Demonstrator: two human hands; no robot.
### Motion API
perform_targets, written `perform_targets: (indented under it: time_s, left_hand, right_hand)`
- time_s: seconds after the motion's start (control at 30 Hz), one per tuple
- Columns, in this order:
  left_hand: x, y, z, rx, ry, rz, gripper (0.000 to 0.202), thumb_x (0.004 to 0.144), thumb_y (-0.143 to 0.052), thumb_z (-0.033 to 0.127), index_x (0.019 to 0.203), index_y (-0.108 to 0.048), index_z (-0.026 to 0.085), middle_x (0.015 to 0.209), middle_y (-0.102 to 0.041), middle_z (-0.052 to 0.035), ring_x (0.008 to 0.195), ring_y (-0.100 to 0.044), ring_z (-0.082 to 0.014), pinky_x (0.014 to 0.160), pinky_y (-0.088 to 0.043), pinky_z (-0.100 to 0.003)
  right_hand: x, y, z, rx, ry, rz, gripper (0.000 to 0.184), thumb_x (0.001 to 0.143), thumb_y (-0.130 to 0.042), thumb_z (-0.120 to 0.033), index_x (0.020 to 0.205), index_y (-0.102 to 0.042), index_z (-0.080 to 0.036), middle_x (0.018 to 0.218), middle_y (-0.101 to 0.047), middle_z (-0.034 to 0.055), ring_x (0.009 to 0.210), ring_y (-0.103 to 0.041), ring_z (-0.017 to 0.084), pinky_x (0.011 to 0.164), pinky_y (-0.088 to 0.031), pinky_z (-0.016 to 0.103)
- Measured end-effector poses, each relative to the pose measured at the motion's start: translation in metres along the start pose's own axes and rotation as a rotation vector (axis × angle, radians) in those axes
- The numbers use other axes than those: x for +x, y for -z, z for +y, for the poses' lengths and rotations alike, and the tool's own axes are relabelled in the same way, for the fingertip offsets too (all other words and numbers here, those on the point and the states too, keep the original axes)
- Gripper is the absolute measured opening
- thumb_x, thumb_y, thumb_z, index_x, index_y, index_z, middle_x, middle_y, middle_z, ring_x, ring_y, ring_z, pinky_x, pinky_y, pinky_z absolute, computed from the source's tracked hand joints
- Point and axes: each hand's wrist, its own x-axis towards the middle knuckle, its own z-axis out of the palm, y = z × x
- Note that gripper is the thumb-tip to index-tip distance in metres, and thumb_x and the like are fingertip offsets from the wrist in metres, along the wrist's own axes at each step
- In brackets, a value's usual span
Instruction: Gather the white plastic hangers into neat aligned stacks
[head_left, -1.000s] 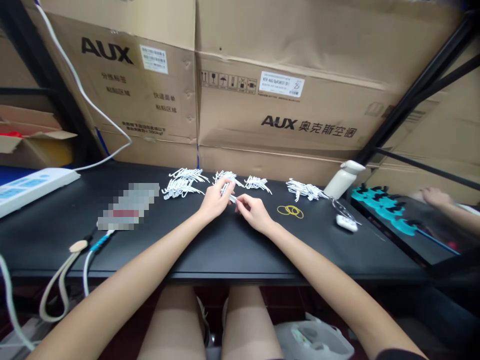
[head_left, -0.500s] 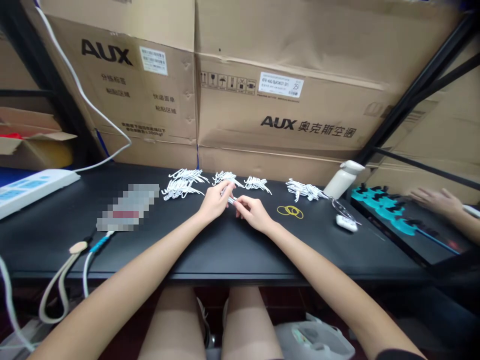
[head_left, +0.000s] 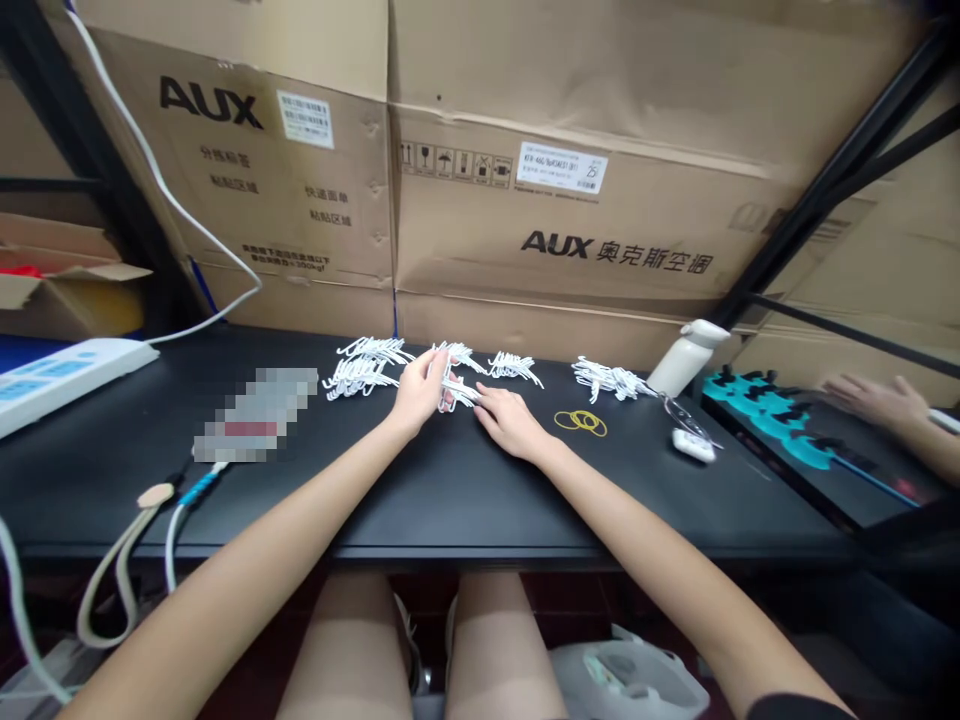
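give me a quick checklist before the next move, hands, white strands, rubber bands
1. Left hand holding white strands: ok.
2. Right hand at the strands' near-right end: ok, fingertips there.
3. Right fingers firmly gripping: cannot tell.
4. Strand count in hand: cannot tell, partly hidden.
5. Yellow rubber bands uncovered on the table: ok, right of right hand.
6. Co-worker's hand apart from both: ok, far right.

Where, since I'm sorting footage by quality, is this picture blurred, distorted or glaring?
Head view: another person's hand at right is smeared; head view: the white strands in the left hand look soft; head view: the white bottle leans outward, likely lens stretch; head view: a soft sheen on the black table, no harsh glare.
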Motion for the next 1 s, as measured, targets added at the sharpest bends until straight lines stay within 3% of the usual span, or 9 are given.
perform_targets:
  time_s: [0.17,0.43,0.57,0.67,0.87,1.0]
  left_hand:
    - [-0.002,-0.001,0.001,0.028,0.003,-0.001,0.030,0.091,-0.048,0.043,0.089,-0.060,0.015,0.065,-0.058,-0.0002,0.038,-0.050,-0.0097,0.033,-0.040,-0.021]
    - [-0.003,-0.001,0.002,0.043,0.008,-0.012,0.030,0.091,-0.048,0.043,0.088,-0.060,0.016,0.065,-0.059,-0.0006,0.038,-0.050,-0.0090,0.033,-0.039,-0.020]
    - [-0.002,-0.001,0.003,0.056,-0.002,-0.012,0.030,0.091,-0.049,0.043,0.087,-0.060,0.015,0.065,-0.059,-0.0008,0.038,-0.050,-0.0093,0.033,-0.040,-0.021]
    - [-0.001,0.000,0.003,0.037,-0.007,-0.006,0.031,0.091,-0.049,0.044,0.087,-0.059,0.016,0.064,-0.058,-0.0003,0.038,-0.050,-0.0093,0.033,-0.040,-0.021]
    - [0.000,0.002,0.001,0.079,-0.027,-0.002,0.034,0.090,-0.048,0.048,0.088,-0.059,0.016,0.065,-0.058,0.0000,0.038,-0.050,-0.0089,0.035,-0.041,-0.021]
    - [-0.002,0.003,-0.001,0.183,-0.086,-0.004,0.035,0.090,-0.046,0.050,0.088,-0.060,0.017,0.067,-0.060,-0.0010,0.039,-0.052,-0.0100,0.036,-0.042,-0.021]
  right_hand:
    - [-0.001,0.006,-0.002,-0.077,-0.060,-0.017,0.034,0.096,-0.042,-0.025,0.121,-0.063,-0.015,0.139,-0.054,0.0145,0.125,-0.052,0.027,0.105,-0.036,0.044]
    - [0.001,0.016,0.012,-0.058,-0.210,0.065,0.018,0.086,-0.055,-0.015,0.085,-0.073,-0.016,0.112,-0.069,0.0121,0.104,-0.063,0.027,0.093,-0.044,0.040]
    - [0.000,0.024,0.024,0.135,-0.212,0.083,0.013,0.080,-0.059,-0.013,0.079,-0.071,-0.016,0.091,-0.073,0.0086,0.089,-0.065,0.022,0.085,-0.047,0.035]
    - [-0.002,0.034,0.034,0.347,-0.226,0.120,0.011,0.079,-0.062,-0.022,0.074,-0.069,-0.016,0.080,-0.071,0.0058,0.076,-0.064,0.019,0.076,-0.049,0.032]
    - [-0.001,0.045,0.033,0.823,-0.283,0.399,0.025,0.072,-0.069,-0.041,0.077,-0.069,-0.016,0.079,-0.072,0.0071,0.076,-0.067,0.021,0.077,-0.053,0.036]
    - [0.001,0.039,0.018,0.935,-0.244,0.439,0.030,0.070,-0.073,-0.046,0.078,-0.070,-0.017,0.079,-0.073,0.0069,0.078,-0.068,0.022,0.079,-0.053,0.037]
